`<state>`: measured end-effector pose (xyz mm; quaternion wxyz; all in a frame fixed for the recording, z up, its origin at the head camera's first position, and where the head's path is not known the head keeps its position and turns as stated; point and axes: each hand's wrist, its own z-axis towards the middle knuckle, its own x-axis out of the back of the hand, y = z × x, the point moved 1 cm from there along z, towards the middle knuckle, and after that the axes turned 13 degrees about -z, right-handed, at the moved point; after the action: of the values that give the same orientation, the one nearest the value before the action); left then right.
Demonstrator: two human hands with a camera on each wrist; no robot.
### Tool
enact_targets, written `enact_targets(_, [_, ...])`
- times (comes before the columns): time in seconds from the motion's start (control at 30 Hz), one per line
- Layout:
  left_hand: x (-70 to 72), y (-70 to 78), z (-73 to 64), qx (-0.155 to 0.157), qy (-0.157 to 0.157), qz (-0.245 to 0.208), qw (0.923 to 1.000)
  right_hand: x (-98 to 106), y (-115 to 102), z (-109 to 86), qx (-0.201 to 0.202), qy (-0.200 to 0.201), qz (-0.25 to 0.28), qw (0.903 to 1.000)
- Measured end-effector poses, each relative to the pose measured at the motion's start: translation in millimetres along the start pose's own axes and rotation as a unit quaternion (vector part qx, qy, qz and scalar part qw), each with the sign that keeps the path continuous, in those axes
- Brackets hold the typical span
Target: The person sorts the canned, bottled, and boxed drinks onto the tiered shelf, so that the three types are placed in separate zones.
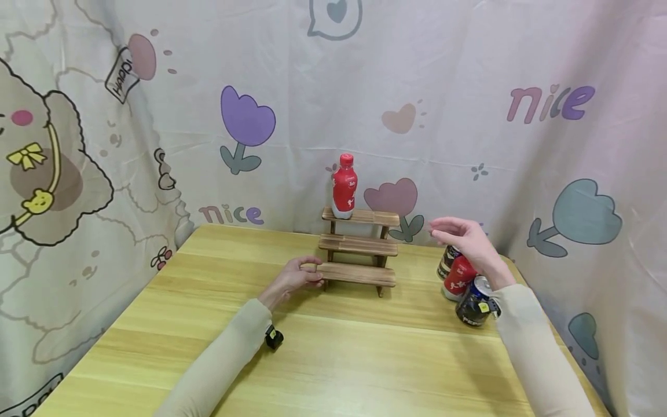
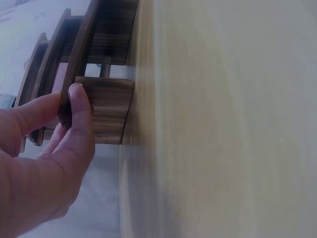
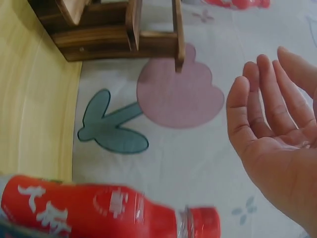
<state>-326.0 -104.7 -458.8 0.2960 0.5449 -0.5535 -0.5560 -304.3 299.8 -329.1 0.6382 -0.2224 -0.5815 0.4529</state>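
Note:
My left hand (image 1: 296, 277) pinches the left end of the lowest step of a three-tier wooden stand (image 1: 359, 273). In the left wrist view, thumb and fingers clasp that step's edge (image 2: 74, 64). On the top step, toward its left end, a red and white bottle (image 1: 344, 188) stands upright. My right hand (image 1: 466, 237) hangs in the air above a group of drinks at the right, its fingers loosely bent with nothing between them. Below it stand a second red bottle (image 1: 458, 279), a dark can with a blue rim (image 1: 473, 304) and another dark can (image 1: 447, 262), partly hidden.
The stand and drinks are on a light wooden table (image 1: 333, 359). Close behind the table's back edge hangs a printed curtain (image 1: 292, 191), which also runs along both sides. A small black wrist camera (image 1: 273, 337) sits at my left cuff.

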Motion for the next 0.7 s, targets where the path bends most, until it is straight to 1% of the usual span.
enact_targets(0.13, [-1.1, 0.9, 0.3, -0.008, 0.001, 0.001, 1.0000, 11, 7, -7.8, -0.023, 0.010, 0.008, 0.9997])
enact_targets(0.23, [-1.8, 1.6, 0.5, -0.011, -0.001, 0.005, 0.9999, 19, 10, -15.0, -0.039, 0.017, 0.004, 0.9991])
enact_targets(0.37, [-1.1, 0.9, 0.2, -0.009, -0.001, 0.004, 1.0000, 27, 17, -23.5, -0.042, 0.047, -0.019, 0.9979])
enact_targets(0.5, [-0.4, 0.1, -0.7, -0.010, 0.000, 0.003, 0.9999, 32, 25, -31.0, -0.044, 0.078, -0.012, 0.9959])
enact_targets(0.57, [-0.3, 0.1, -1.3, -0.009, 0.001, 0.002, 1.0000, 34, 29, -34.1, -0.050, 0.081, -0.013, 0.9953])
enact_targets(0.7, [-0.5, 0.3, -2.3, -0.006, 0.003, -0.002, 1.0000, 40, 37, -38.5, -0.075, 0.083, -0.050, 0.9925])
